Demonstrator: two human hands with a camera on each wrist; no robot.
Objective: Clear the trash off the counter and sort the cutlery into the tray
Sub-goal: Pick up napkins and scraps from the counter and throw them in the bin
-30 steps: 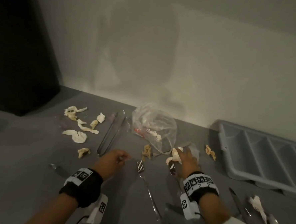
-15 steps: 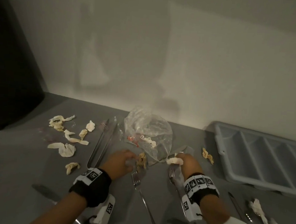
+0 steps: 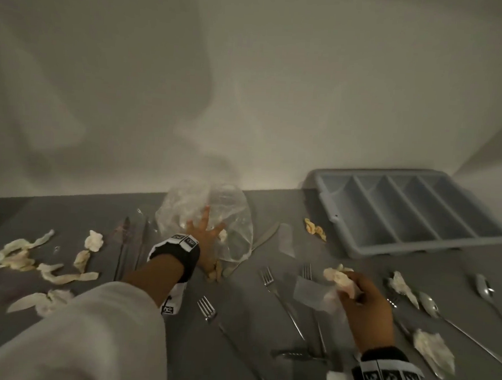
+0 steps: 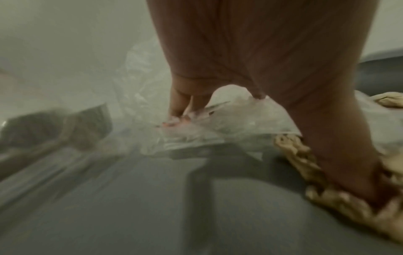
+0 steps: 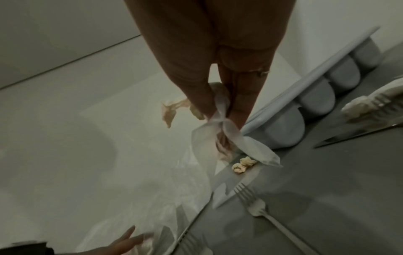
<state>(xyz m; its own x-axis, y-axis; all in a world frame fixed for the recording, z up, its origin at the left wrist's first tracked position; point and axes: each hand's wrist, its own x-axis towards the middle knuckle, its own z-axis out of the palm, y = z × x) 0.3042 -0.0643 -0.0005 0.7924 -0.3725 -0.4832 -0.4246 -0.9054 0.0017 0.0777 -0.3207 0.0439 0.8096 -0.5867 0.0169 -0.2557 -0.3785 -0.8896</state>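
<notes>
1. Since a second ago, we are seeing our left hand point(image 3: 204, 236) gone from beside the forks into the clear plastic bag point(image 3: 230, 215), while our right hand point(image 3: 365, 302) has pulled back toward us with its scraps.
2. We are spreading the left fingers point(image 4: 177, 101) inside the bag's mouth, straight and holding nothing; the thumb is resting on a tan crumpled wad point(image 4: 340, 198).
3. We are pinching a pale tissue scrap point(image 3: 340, 279) and a strip of clear wrapper point(image 5: 226, 131) in the right fingertips, above the grey counter point(image 3: 100, 236).
4. We are leaving the forks point(image 3: 270, 282) and spoons point(image 3: 431, 303) lying on the counter; the grey cutlery tray point(image 3: 341, 233) is sitting at the far right, near the wall.
</notes>
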